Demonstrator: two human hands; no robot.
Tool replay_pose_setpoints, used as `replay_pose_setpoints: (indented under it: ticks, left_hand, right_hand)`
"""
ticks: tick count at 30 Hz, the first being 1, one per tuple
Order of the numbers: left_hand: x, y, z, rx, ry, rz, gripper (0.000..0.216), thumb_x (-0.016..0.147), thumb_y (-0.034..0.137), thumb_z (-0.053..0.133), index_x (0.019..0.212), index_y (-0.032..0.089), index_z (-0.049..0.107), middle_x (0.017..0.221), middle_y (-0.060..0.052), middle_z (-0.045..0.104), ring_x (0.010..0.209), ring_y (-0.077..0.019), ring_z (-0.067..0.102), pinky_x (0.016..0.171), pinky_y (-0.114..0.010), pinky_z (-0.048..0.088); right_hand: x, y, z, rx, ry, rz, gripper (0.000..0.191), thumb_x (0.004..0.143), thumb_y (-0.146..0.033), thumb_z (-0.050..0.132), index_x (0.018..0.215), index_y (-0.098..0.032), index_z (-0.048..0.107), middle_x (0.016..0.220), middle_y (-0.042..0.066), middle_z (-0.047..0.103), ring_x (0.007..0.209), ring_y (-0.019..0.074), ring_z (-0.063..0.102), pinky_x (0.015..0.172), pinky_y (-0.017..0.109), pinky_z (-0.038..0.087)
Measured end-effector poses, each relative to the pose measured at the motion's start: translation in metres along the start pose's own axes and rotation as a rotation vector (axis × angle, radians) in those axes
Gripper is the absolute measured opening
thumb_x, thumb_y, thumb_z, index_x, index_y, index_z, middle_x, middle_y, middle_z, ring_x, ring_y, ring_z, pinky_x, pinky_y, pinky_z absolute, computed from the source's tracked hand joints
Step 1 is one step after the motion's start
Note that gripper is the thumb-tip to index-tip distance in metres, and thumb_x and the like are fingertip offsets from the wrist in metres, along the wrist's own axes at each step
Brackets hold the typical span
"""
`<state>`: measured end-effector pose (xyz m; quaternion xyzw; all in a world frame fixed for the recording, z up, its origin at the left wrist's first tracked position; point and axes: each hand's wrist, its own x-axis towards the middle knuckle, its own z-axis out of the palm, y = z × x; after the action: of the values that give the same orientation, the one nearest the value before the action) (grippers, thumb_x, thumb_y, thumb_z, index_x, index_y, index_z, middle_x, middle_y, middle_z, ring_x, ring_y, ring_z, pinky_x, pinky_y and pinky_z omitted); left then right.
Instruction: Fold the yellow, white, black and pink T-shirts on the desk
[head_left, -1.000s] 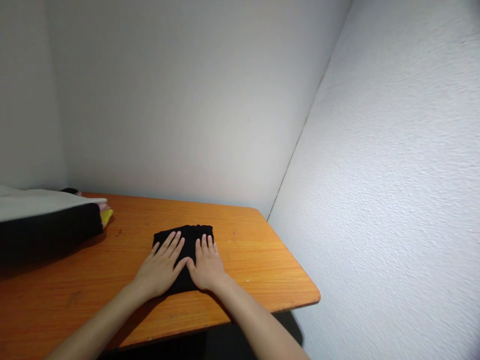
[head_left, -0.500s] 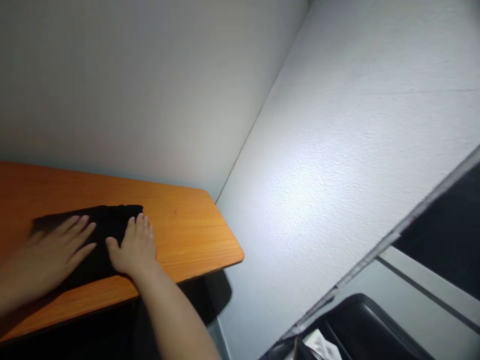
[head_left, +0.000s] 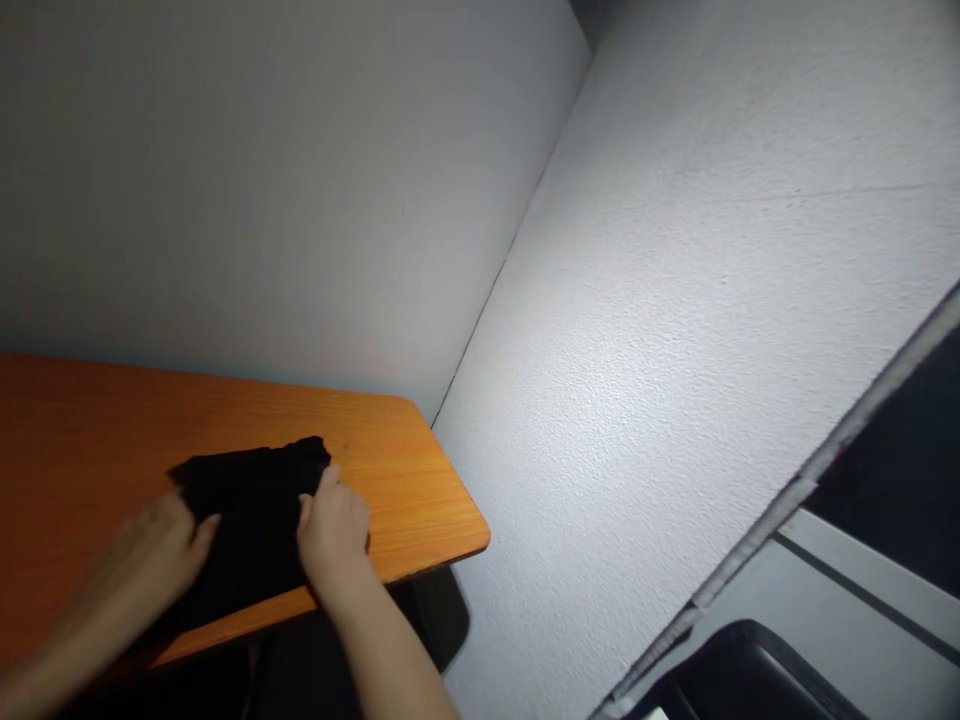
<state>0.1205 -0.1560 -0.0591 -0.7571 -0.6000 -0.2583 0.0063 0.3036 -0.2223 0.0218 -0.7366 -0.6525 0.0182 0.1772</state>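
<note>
A black folded cloth [head_left: 251, 530] lies on the orange wood-grain table [head_left: 405, 470] near its front edge, its far edge a little wrinkled. My right hand [head_left: 335, 525] is closed on the cloth's right side, fingers curled and thumb on top. At the left side, my left hand [head_left: 161, 545] is bent around the cloth's edge. Its thumb rests over the fabric, and its fingers are blurred and partly hidden.
A grey wall [head_left: 225, 200] rises behind the table, and a textured white wall [head_left: 615, 380] stands to the right. At lower right, past the wall's rough edge, is a black padded object [head_left: 750, 670]. Something dark hangs under the table.
Both hands have gone from lying flat on the cloth to curling at its sides. The cloth has shifted right on the table, and its far edge is more wrinkled. The view has tilted slightly.
</note>
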Motion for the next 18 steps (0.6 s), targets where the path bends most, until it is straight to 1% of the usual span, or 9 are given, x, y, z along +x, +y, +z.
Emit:
replay_pose_setpoints:
  ticks: [2, 5, 6, 7, 9, 11, 13, 15, 18]
  left_hand:
    - [-0.003, 0.044, -0.002, -0.043, -0.028, -0.007, 0.067, 0.092, 0.044, 0.019, 0.128, -0.007, 0.043, 0.118, -0.028, 0.062, 0.109, -0.0364, 0.061, 0.09, -0.044, 0.051]
    - [-0.011, 0.114, -0.008, -0.145, -0.032, 0.068, 0.07, 0.092, 0.037, 0.024, 0.142, -0.013, 0.026, 0.139, -0.032, 0.047, 0.128, -0.0375, 0.05, 0.103, -0.047, 0.044]
    - [-0.015, 0.136, -0.01, -0.161, -0.022, 0.106, 0.069, 0.092, 0.036, 0.026, 0.144, -0.01, 0.025, 0.144, -0.031, 0.043, 0.133, -0.0375, 0.045, 0.108, -0.049, 0.04]
    - [-0.021, 0.155, -0.011, -0.168, -0.015, 0.152, 0.065, 0.093, 0.035, 0.029, 0.146, -0.003, 0.03, 0.148, -0.028, 0.038, 0.138, -0.0376, 0.038, 0.111, -0.053, 0.037]
    - [-0.034, 0.188, -0.013, -0.201, -0.037, 0.323, 0.054, 0.094, 0.034, 0.035, 0.144, 0.015, 0.044, 0.157, -0.017, 0.03, 0.145, -0.035, 0.027, 0.114, -0.058, 0.03]
    - [-0.047, 0.213, -0.015, -0.254, -0.127, 0.508, 0.047, 0.095, 0.037, 0.038, 0.139, 0.027, 0.052, 0.159, -0.007, 0.027, 0.146, -0.0322, 0.023, 0.116, -0.061, 0.025]
    - [-0.058, 0.23, -0.013, -0.302, -0.254, 0.591, 0.049, 0.095, 0.04, 0.04, 0.142, 0.027, 0.048, 0.158, -0.007, 0.027, 0.146, -0.0318, 0.023, 0.117, -0.062, 0.023]
    - [-0.063, 0.24, -0.007, -0.318, -0.348, 0.57, 0.056, 0.093, 0.038, 0.046, 0.147, 0.024, 0.041, 0.157, -0.01, 0.025, 0.146, -0.0333, 0.021, 0.118, -0.063, 0.021]
    - [-0.066, 0.246, 0.012, -0.321, -0.374, 0.529, 0.067, 0.089, 0.038, 0.054, 0.151, 0.023, 0.032, 0.158, -0.011, 0.019, 0.146, -0.0361, 0.014, 0.119, -0.065, 0.019]
  right_hand:
    - [-0.004, 0.031, -0.015, -0.077, 0.052, 0.023, 0.043, 0.095, -0.028, 0.051, 0.133, -0.01, 0.042, 0.099, 0.017, 0.069, 0.088, 0.033, 0.068, 0.074, 0.045, 0.053]
    - [-0.007, 0.092, -0.035, -0.16, 0.127, 0.127, 0.031, 0.094, -0.027, 0.054, 0.121, -0.014, 0.048, 0.095, 0.015, 0.071, 0.088, 0.0307, 0.069, 0.073, 0.039, 0.051]
    - [-0.008, 0.114, -0.04, -0.168, 0.143, 0.163, 0.027, 0.094, -0.027, 0.054, 0.118, -0.015, 0.049, 0.094, 0.014, 0.071, 0.088, 0.0301, 0.069, 0.072, 0.037, 0.05]
    - [-0.009, 0.135, -0.046, -0.164, 0.15, 0.186, 0.025, 0.094, -0.026, 0.055, 0.116, -0.016, 0.049, 0.093, 0.013, 0.071, 0.088, 0.0292, 0.069, 0.072, 0.035, 0.049]
    - [-0.011, 0.177, -0.055, -0.145, 0.154, 0.216, 0.021, 0.094, -0.026, 0.055, 0.113, -0.018, 0.049, 0.095, 0.011, 0.071, 0.088, 0.0269, 0.069, 0.071, 0.032, 0.047]
    - [-0.015, 0.211, -0.062, -0.146, 0.162, 0.246, 0.019, 0.094, -0.025, 0.054, 0.112, -0.02, 0.049, 0.094, 0.009, 0.071, 0.088, 0.0255, 0.069, 0.07, 0.031, 0.046]
    - [-0.018, 0.235, -0.066, -0.174, 0.184, 0.262, 0.019, 0.095, -0.025, 0.051, 0.113, -0.02, 0.049, 0.093, 0.008, 0.07, 0.089, 0.025, 0.069, 0.071, 0.031, 0.046]
    - [-0.018, 0.247, -0.065, -0.249, 0.234, 0.238, 0.023, 0.094, -0.025, 0.049, 0.116, -0.019, 0.052, 0.098, 0.011, 0.069, 0.095, 0.0263, 0.068, 0.077, 0.033, 0.048]
    - [-0.013, 0.251, -0.055, -0.342, 0.306, 0.199, 0.033, 0.094, -0.03, 0.043, 0.121, -0.015, 0.056, 0.113, 0.019, 0.065, 0.108, 0.0312, 0.063, 0.088, 0.04, 0.048]
